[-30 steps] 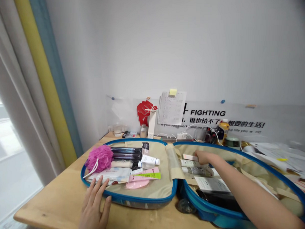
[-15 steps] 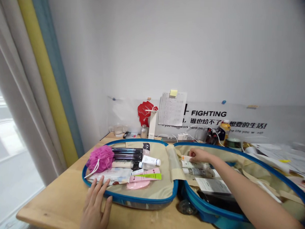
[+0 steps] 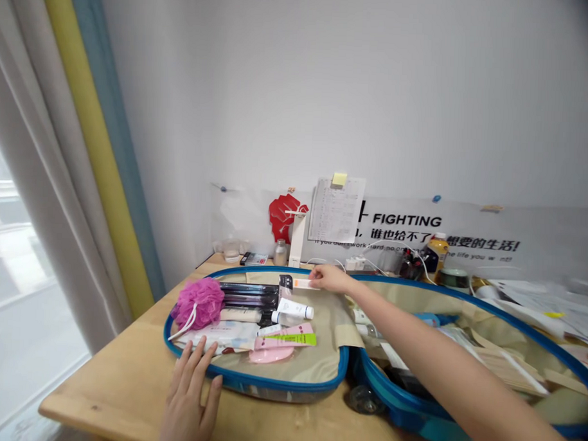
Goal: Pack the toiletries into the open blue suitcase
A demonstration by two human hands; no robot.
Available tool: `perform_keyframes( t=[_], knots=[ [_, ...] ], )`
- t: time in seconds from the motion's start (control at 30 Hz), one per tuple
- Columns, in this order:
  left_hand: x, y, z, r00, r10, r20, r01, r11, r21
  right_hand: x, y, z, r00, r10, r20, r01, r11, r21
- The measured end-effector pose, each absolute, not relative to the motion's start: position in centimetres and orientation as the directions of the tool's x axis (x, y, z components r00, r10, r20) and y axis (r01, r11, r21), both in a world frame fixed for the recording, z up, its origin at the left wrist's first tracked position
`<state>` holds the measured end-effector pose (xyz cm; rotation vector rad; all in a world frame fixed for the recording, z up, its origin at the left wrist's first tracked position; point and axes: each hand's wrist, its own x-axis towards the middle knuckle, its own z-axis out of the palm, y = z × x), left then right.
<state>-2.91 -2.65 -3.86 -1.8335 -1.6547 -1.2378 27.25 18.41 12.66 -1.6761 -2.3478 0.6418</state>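
An open suitcase [image 3: 312, 387] with a blue rim lies on the desk. My right hand [image 3: 331, 279] pinches a small white packet with an orange mark [image 3: 303, 283] over the back of its left half. Beneath and in front of the packet lie a white tube [image 3: 295, 309], a pink tube and a green tube [image 3: 297, 339]. Farther left are dark slim packs [image 3: 250, 296], a pink bath puff [image 3: 199, 304] and a white soft pack [image 3: 232, 333]. My left hand [image 3: 192, 387], fingers spread, rests at the left half's front rim, close to the soft pack.
The suitcase's right half [image 3: 465, 416] holds bottles, papers and a blue item, partly hidden behind my right forearm. Along the wall stand a white lamp [image 3: 298, 240], a small jar [image 3: 280, 252] and a yellow-capped bottle [image 3: 436, 251]. Papers [image 3: 527, 302] lie at the right.
My right hand has moved left with the white packet, from the suitcase's right half to the back of its left half. My left hand stays at the front rim.
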Motion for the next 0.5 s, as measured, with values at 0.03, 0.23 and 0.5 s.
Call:
perform_keyframes(
  t=[0.03,0.23,0.5],
  knots=[
    [-2.9,-2.7,-3.8,-0.073,0.597,0.799,0.934,-0.239,0.264,25.9,18.6,12.2,-0.356,0.929,-0.105,0.857,0.28,-0.433],
    [-2.8,-2.6,-3.9,-0.09,0.602,0.794,0.932,-0.23,0.28,22.0,18.6,10.9,-0.409,0.903,-0.129,0.864,0.337,-0.375],
    [-2.9,-2.5,-4.0,-0.102,0.612,0.784,0.92,-0.241,0.308,32.8,18.7,14.7,-0.388,0.908,-0.157,0.886,0.32,-0.336]
  ],
)
